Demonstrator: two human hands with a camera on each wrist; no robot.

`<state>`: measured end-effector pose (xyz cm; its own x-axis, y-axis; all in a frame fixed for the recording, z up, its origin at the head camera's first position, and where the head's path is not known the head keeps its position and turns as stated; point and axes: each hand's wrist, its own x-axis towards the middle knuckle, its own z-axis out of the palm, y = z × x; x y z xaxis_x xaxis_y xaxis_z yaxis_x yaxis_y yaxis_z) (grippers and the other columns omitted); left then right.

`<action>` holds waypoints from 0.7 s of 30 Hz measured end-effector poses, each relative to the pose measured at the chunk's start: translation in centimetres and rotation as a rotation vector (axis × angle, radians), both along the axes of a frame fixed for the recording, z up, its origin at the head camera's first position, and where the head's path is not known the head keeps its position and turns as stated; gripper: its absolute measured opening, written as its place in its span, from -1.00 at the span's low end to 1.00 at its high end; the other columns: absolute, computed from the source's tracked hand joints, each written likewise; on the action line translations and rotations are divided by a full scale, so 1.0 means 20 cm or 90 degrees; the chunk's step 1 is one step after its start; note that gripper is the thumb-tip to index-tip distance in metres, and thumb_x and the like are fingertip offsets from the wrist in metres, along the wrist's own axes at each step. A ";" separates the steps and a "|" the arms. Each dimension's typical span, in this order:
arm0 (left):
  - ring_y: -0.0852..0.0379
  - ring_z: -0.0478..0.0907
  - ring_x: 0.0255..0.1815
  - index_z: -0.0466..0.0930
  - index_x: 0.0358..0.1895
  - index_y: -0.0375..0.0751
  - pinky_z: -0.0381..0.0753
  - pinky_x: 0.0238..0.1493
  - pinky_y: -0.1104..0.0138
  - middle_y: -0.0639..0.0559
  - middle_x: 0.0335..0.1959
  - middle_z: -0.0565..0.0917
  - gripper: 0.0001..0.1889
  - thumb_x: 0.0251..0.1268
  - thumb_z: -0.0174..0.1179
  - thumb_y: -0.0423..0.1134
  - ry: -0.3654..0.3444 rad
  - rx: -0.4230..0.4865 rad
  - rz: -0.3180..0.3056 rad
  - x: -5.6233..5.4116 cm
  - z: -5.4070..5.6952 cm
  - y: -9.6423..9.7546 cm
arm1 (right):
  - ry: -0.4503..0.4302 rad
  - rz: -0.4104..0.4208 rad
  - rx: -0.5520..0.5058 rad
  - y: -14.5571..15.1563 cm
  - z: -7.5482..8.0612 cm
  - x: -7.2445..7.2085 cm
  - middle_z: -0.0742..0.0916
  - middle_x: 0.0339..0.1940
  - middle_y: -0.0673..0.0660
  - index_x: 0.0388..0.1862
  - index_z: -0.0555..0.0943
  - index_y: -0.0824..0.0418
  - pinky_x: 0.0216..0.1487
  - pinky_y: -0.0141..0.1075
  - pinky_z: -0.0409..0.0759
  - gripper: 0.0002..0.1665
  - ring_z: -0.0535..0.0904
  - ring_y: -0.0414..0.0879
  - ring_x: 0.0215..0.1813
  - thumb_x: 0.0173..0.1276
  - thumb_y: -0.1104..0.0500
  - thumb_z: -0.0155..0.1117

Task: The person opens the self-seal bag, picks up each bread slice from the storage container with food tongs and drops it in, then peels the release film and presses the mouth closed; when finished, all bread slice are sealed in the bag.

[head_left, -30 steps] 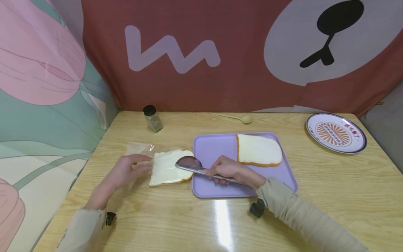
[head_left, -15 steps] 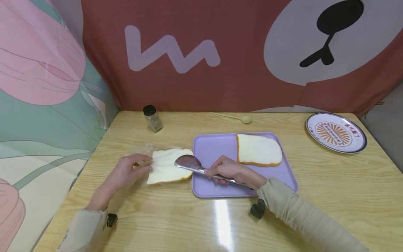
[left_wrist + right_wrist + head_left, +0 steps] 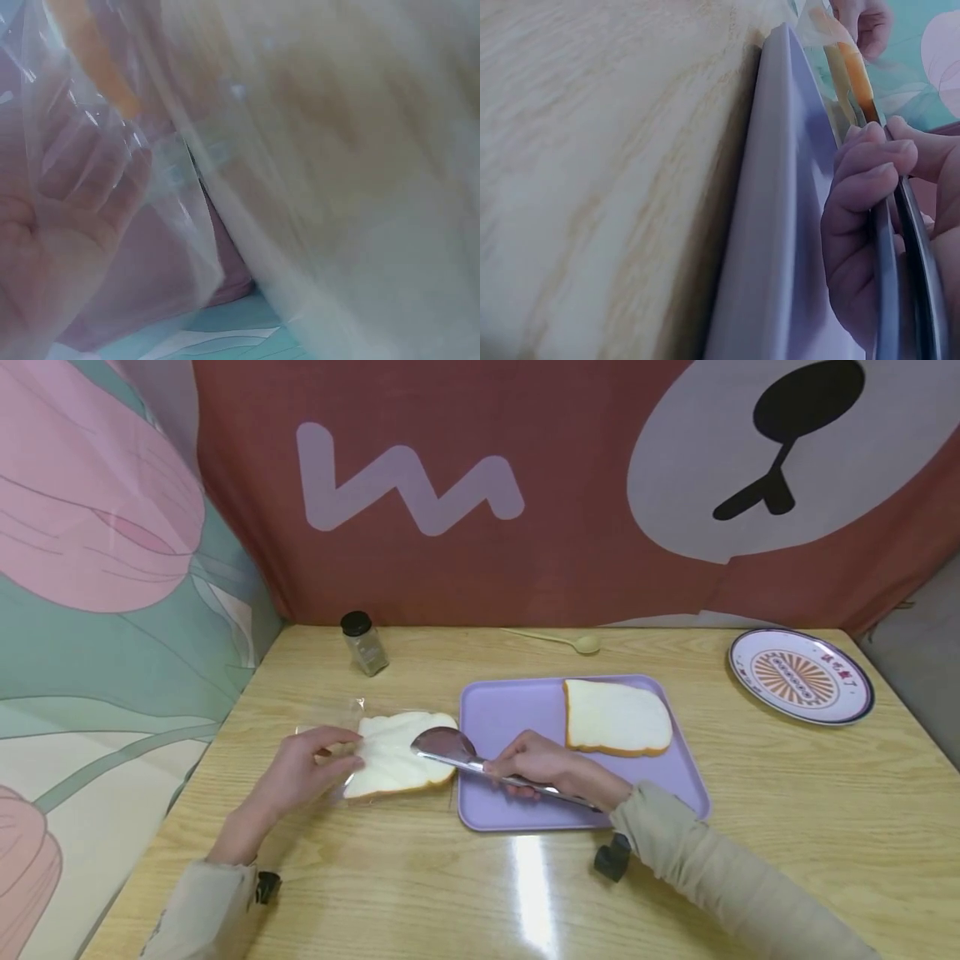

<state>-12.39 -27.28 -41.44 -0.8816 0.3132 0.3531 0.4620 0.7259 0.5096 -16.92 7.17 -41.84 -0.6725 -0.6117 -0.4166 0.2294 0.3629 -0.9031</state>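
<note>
A white bread slice with a brown crust lies at the left edge of the lilac tray, a clear plastic bag about its left side. My right hand grips metal tongs, whose broad rounded head overlaps the slice's right half. Both arms of the tongs show inside my curled fingers in the right wrist view. At the slice's left edge my left hand pinches the bag between thumb and fingers. Clear film hangs across the palm in the left wrist view.
A second bread slice rests on the tray's right side. Behind stand a black-capped spice jar and a pale yellow spoon lying flat. A patterned plate is at the back right of the wooden table.
The slice and the tongs' head have shifted slightly left. Folds have appeared across the slice's top, and the bag's film has moved. Both hands stay almost in place.
</note>
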 end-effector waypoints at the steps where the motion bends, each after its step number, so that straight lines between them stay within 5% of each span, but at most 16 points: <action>1: -0.02 0.64 -0.18 0.69 -0.17 -0.26 0.65 -0.27 0.12 -0.11 -0.18 0.72 -0.69 -0.06 0.47 -0.41 0.001 -0.008 -0.001 0.00 0.00 0.00 | 0.000 0.002 0.001 0.00 0.00 0.00 0.53 -0.79 0.02 -0.52 0.62 0.42 -0.75 -0.43 0.26 -0.65 0.28 -0.24 -0.79 0.35 0.16 0.24; 10: -0.11 0.62 -0.05 0.67 -0.09 -0.27 0.59 -0.05 0.01 -0.11 -0.13 0.71 -0.72 0.09 0.38 -0.37 -0.026 -0.034 -0.068 0.00 0.03 0.01 | 0.006 0.003 0.012 -0.01 0.02 -0.01 0.53 -0.81 0.03 -0.54 0.61 0.43 -0.76 -0.42 0.27 -0.63 0.28 -0.23 -0.79 0.34 0.14 0.25; 21: 0.07 0.61 -0.23 0.72 -0.34 -0.20 0.62 -0.19 0.17 0.04 -0.33 0.69 -0.86 -0.02 0.45 -0.39 0.075 -0.044 -0.094 -0.02 -0.01 0.09 | 0.008 0.006 0.015 -0.02 0.02 0.00 0.54 -0.78 0.04 -0.51 0.63 0.44 -0.75 -0.43 0.27 -0.65 0.30 -0.23 -0.78 0.34 0.16 0.25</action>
